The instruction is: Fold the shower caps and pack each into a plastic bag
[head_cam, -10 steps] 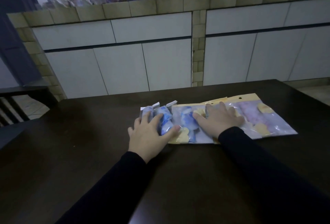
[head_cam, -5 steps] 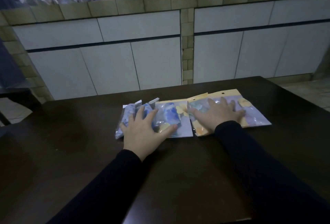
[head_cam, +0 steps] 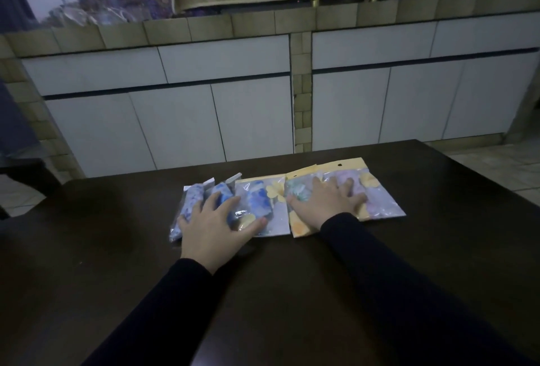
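head view: left hand (head_cam: 214,224) and right hand (head_cam: 327,200) lie flat, fingers spread, pressing packed plastic bags (head_cam: 380,199) on dark table (head_cam: 117,248).

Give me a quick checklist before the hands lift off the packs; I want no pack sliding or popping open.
1. Left hand flat on the blue packs: ok, fingers spread, no grip.
2. Right hand flat on the yellow-topped packs: ok, fingers spread over them.
3. Packs lying on the table, away from its edges: ok.
4. Every cap inside a bag: ok for those visible; cannot tell under the hands.
5. Bag openings sealed: cannot tell, too dim and blurred.
6. Row tidy: not ok, the packs overlap and the leftmost blue pack lies tilted.
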Action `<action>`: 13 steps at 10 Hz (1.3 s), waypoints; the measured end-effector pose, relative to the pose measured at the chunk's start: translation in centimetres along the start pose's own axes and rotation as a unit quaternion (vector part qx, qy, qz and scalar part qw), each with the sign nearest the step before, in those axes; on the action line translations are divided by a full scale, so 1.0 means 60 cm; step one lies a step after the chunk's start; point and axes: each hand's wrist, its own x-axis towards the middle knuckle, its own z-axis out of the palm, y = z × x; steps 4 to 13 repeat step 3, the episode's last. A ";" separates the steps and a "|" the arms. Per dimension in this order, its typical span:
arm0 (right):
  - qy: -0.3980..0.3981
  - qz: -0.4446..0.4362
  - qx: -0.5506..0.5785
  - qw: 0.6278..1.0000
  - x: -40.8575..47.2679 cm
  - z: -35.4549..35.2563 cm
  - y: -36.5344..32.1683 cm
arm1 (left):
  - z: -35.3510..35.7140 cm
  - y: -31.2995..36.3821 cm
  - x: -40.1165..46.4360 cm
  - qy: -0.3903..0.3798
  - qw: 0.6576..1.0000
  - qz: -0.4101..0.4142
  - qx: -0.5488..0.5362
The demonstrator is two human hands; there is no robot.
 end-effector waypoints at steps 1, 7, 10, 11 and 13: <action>0.004 0.001 0.016 1.000 -0.001 -0.005 0.001 | -0.004 -0.007 0.004 -0.012 1.000 -0.003 -0.005; 0.058 -0.039 0.083 0.994 -0.030 -0.067 0.038 | -0.047 -0.025 -0.008 0.077 0.995 0.019 -0.067; 0.058 -0.039 0.083 0.994 -0.030 -0.067 0.038 | -0.047 -0.025 -0.008 0.077 0.995 0.019 -0.067; 0.058 -0.039 0.083 0.994 -0.030 -0.067 0.038 | -0.047 -0.025 -0.008 0.077 0.995 0.019 -0.067; 0.058 -0.039 0.083 0.994 -0.030 -0.067 0.038 | -0.047 -0.025 -0.008 0.077 0.995 0.019 -0.067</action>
